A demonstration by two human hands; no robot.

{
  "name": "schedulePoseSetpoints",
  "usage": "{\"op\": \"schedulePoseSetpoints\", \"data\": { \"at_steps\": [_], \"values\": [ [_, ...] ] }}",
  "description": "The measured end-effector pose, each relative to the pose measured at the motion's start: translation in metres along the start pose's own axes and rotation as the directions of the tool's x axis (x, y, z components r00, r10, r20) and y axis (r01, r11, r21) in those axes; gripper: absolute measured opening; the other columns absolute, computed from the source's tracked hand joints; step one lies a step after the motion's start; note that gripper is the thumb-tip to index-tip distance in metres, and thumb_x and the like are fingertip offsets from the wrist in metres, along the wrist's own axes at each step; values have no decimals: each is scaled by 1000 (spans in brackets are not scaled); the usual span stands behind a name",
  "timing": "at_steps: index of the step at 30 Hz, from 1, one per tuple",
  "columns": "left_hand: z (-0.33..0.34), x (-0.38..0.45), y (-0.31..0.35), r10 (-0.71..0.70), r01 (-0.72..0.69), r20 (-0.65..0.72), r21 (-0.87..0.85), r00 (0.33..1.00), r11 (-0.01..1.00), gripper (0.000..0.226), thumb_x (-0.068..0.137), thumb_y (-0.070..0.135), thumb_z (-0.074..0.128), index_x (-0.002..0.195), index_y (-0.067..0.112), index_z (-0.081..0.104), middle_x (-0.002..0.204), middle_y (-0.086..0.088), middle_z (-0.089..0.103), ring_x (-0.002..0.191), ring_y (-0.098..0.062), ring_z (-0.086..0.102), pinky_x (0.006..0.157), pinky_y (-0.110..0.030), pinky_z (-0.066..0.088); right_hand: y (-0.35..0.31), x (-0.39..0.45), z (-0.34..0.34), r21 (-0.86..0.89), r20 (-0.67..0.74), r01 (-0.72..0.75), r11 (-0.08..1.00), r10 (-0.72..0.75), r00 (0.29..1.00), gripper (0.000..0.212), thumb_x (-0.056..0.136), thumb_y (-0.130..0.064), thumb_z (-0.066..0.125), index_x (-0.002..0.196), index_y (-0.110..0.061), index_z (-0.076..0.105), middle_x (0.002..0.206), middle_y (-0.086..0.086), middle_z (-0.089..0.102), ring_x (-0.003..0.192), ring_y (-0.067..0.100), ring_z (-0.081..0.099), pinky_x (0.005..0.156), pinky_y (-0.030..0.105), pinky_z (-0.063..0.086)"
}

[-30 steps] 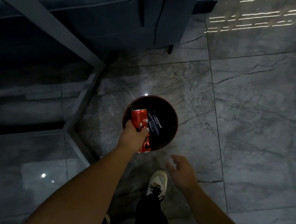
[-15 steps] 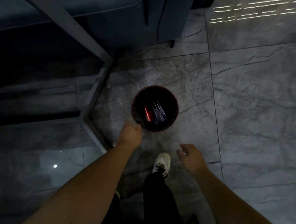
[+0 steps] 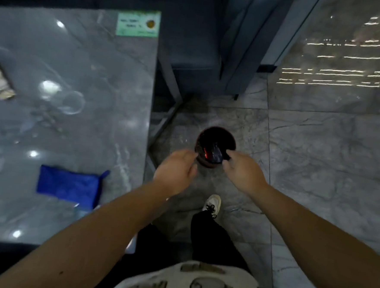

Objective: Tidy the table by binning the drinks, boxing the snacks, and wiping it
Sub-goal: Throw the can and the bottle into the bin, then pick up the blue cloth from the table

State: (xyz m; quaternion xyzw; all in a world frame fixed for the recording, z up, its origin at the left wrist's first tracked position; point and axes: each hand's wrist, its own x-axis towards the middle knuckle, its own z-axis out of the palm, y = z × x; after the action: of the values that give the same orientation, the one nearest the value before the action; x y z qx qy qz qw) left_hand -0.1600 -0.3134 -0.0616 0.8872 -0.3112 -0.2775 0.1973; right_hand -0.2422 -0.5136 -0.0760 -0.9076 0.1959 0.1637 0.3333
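Standing on the grey marble floor just right of the table is a small round bin with a dark inside, and in it lie a red can and a dark, shiny drink pack side by side; the near rim of the bin is hidden behind the two hands. On the marble tabletop a blue cloth lies flat near the front edge, a clear plastic cup lies tipped on its side toward the middle, and a long snack packet lies at the far left, all blurred. A green label sits at the table's far right corner, and beyond that stands a dark blue-grey sofa. Below the bin a white shoe and a black trouser leg show on the floor, with a pale printed shirt at the bottom edge. Both bare forearms reach forward and down from the lower corners toward the bin. The left hand hangs in front of the bin's left side, back of the hand up, fingers loosely curled and holding nothing. The right hand hangs in front of the bin's right side, its fingers bent downward and relaxed, with nothing in it that can be made out, though the blur leaves the fingertips unclear
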Motion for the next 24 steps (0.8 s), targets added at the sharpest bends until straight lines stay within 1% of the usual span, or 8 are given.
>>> {"op": "schedulePoseSetpoints", "data": {
  "at_steps": [2, 4, 7, 10, 14, 16, 19, 24],
  "values": [
    [-29, -29, -10, 80, -70, -135, 78, 988, 994, 43, 88, 24, 50, 124, 3, 60, 126, -19, 59, 116, -38, 54, 99, -44, 44, -30, -10, -6, -157, -19, 135, 978, -139, 990, 51, 94, -29, 48, 138, -4, 42, 143, 18, 44, 132, 32, 40, 111, 42, 30],
    [-50, -58, -30, 76, -42, -191, 176, 979, 984, 43, 87, 22, 55, 127, 5, 58, 131, -17, 57, 120, -37, 52, 100, -45, 43, -60, -18, -5, -297, -33, 230, 927, -250, 968, 54, 94, -32, 47, 140, -4, 38, 146, 16, 40, 137, 31, 33, 115, 44, 23],
    [-70, -98, -74, -11, 75, -225, 277, 974, 958, 48, 88, 26, 54, 133, 10, 52, 139, -11, 51, 127, -32, 46, 101, -42, 38, -105, -22, 8, -436, -44, 295, 850, -348, 937, 58, 94, -35, 45, 142, -3, 34, 150, 16, 35, 140, 31, 26, 116, 44, 19],
    [-88, -138, -120, -130, 200, -277, 243, 952, 949, 49, 90, 29, 53, 135, 10, 50, 143, -11, 47, 130, -31, 43, 103, -43, 34, -153, -23, 32, -515, -32, 315, 797, -385, 922, 62, 93, -37, 45, 143, -4, 31, 151, 15, 32, 142, 30, 23, 116, 43, 19],
    [-106, -187, -179, -157, 238, -317, 239, 936, 941, 47, 87, 23, 58, 130, 4, 55, 139, -17, 51, 125, -35, 48, 106, -43, 33, -222, -23, 70, -494, -41, 320, 808, -389, 920, 63, 92, -36, 49, 143, -2, 32, 150, 17, 33, 141, 30, 24, 116, 43, 18],
    [-115, -204, -203, -165, 250, -325, 238, 931, 938, 48, 87, 25, 58, 131, 5, 54, 139, -16, 52, 125, -36, 48, 105, -43, 35, -254, -21, 87, -509, -42, 335, 793, -412, 910, 63, 91, -34, 52, 141, -1, 34, 148, 19, 36, 139, 31, 28, 115, 42, 17],
    [-128, -217, -234, -164, 251, -311, 263, 936, 932, 53, 90, 31, 51, 137, 7, 46, 144, -14, 46, 129, -34, 42, 107, -43, 31, -294, -18, 108, -508, -40, 342, 791, -418, 908, 64, 90, -33, 53, 142, -2, 33, 147, 20, 36, 138, 32, 29, 115, 40, 17],
    [-131, -219, -262, -101, 170, -230, 303, 968, 938, 57, 95, 37, 38, 146, 11, 32, 153, -12, 31, 141, -31, 24, 117, -41, 16, -337, -8, 131, -456, -41, 332, 826, -392, 919, 65, 92, -36, 49, 144, -6, 26, 152, 15, 29, 142, 29, 21, 116, 42, 22]
  ]
}}
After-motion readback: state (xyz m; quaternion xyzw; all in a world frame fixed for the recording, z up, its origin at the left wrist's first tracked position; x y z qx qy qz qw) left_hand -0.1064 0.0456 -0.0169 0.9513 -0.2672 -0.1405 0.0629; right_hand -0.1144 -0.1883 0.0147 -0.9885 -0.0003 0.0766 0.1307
